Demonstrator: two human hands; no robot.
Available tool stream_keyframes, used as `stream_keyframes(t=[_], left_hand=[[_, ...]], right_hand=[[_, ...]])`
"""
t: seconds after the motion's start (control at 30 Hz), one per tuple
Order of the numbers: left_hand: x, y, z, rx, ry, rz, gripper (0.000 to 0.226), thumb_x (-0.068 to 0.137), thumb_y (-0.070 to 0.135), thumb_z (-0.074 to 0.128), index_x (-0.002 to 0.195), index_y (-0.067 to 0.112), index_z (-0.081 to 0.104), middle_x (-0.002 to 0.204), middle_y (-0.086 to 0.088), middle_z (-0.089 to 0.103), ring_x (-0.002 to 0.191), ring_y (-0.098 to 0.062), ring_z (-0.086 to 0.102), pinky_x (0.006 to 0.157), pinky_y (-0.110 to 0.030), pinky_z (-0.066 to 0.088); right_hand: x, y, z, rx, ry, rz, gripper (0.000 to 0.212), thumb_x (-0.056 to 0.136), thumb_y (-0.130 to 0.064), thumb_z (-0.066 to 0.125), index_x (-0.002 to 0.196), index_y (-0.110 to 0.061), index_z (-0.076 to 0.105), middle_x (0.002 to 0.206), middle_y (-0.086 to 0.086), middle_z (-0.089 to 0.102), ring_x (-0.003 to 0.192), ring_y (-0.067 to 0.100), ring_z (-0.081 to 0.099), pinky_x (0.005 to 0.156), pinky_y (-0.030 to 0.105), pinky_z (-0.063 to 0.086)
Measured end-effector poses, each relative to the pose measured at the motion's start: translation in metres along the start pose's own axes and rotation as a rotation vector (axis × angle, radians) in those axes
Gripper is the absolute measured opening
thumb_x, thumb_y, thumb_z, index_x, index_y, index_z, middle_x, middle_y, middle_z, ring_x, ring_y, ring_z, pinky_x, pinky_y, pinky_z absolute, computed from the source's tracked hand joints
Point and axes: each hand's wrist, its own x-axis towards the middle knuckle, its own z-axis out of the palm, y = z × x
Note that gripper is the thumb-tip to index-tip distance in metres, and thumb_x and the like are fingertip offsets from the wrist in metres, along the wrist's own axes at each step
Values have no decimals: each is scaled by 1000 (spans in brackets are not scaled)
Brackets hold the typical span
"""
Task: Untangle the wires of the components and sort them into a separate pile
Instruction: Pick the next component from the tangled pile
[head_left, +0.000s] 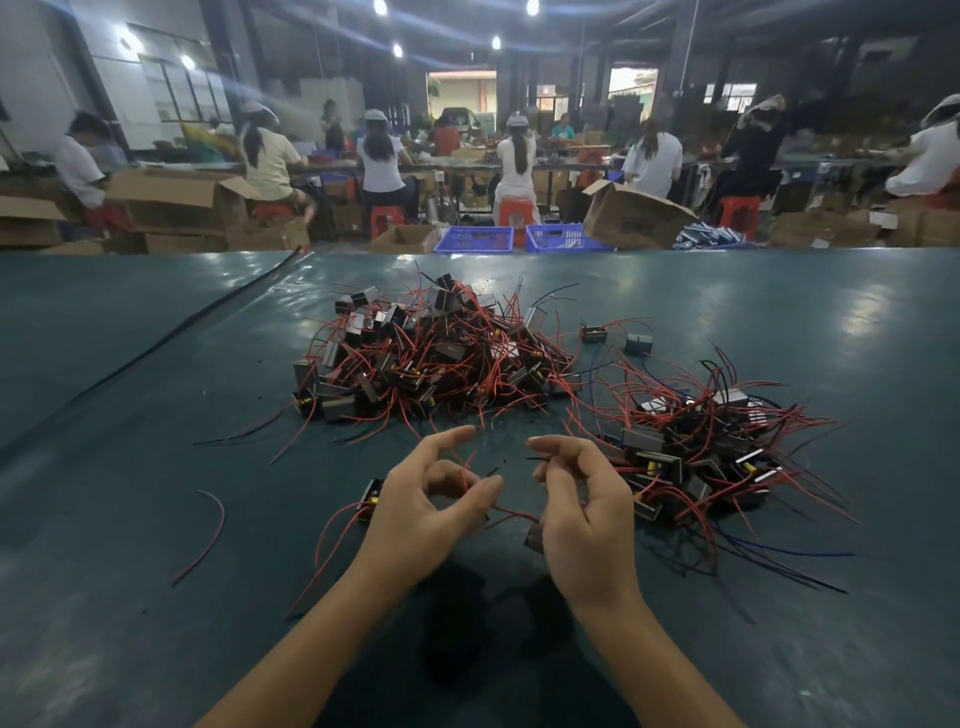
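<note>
Your left hand (431, 504) pinches red wire (514, 514); your right hand (584, 509) grips its component (535, 538). Wire runs crosswise between them. Sorted pile (696, 452) just right, nearer your right hand; tangled heap (431, 358) ahead

i see a green table (130, 364) with a black strip (171, 332) lying across it at ten o'clock. past its far edge at twelve sit two blue crates (472, 240), a tipped cardboard box (636, 215) at one, and seated workers (514, 156) on red stools (511, 210).
</note>
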Motion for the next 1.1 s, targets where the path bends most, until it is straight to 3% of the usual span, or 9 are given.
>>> stream_keyframes(t=[0.13, 0.27, 0.4, 0.53, 0.67, 0.77, 1.1], left_hand=[[0, 1, -1, -4, 58, -35, 29, 73, 41, 73, 97, 24, 71, 76, 3, 73, 70, -9, 69, 63, -18, 52], [0, 0, -4, 54, 30, -10, 7, 84, 23, 73, 79, 17, 73, 71, 0, 71, 66, -9, 68, 60, -16, 51], [1, 0, -7, 155, 47, 22, 9, 87, 18, 71, 78, 17, 72, 72, -2, 70, 67, -8, 66, 64, -14, 50], [-1, 0, -5, 260, 19, 42, 8, 90, 19, 68, 82, 21, 70, 73, 7, 68, 72, -3, 62, 71, -17, 48], [-2, 2, -1, 240, 22, 60, 7, 91, 21, 66, 86, 21, 72, 76, 9, 69, 72, -7, 66, 72, -27, 54], [-3, 4, 0, 223, 24, 111, 8, 90, 18, 67, 85, 22, 71, 75, 11, 69, 72, -7, 66, 70, -19, 50], [-3, 2, 0, 290, 36, 152, 9, 87, 18, 71, 81, 25, 72, 69, 17, 63, 69, -10, 59, 67, -17, 46]], right_hand=[[2, 5, -2, -46, 30, 65, 26, 95, 3, 48, 94, -16, 66, 70, -11, 60, 57, -2, 50, 53, 8, 40], [3, 9, -2, -66, 43, 83, 26, 93, 2, 52, 93, -19, 66, 70, -7, 59, 52, 0, 46, 50, 14, 40], [6, 10, -3, -129, 45, 42, 22, 93, -4, 57, 93, -24, 65, 80, -7, 62, 68, 0, 55, 62, 11, 44], [9, 12, -8, -247, -56, -39, 32, 94, -4, 56, 95, -36, 60, 89, -4, 61, 76, 7, 57, 64, 14, 45], [10, 14, -11, -346, -183, -119, 14, 92, -15, 59, 95, -24, 70, 85, -11, 60, 80, 8, 59, 68, 12, 44], [7, 14, -9, -393, -244, -187, 8, 90, -23, 64, 91, -20, 72, 80, -16, 57, 77, 8, 58, 67, 16, 45], [4, 17, -7, -455, -132, -160, 10, 92, -18, 64, 82, -20, 63, 77, -12, 54, 70, 9, 55, 58, 18, 42]])
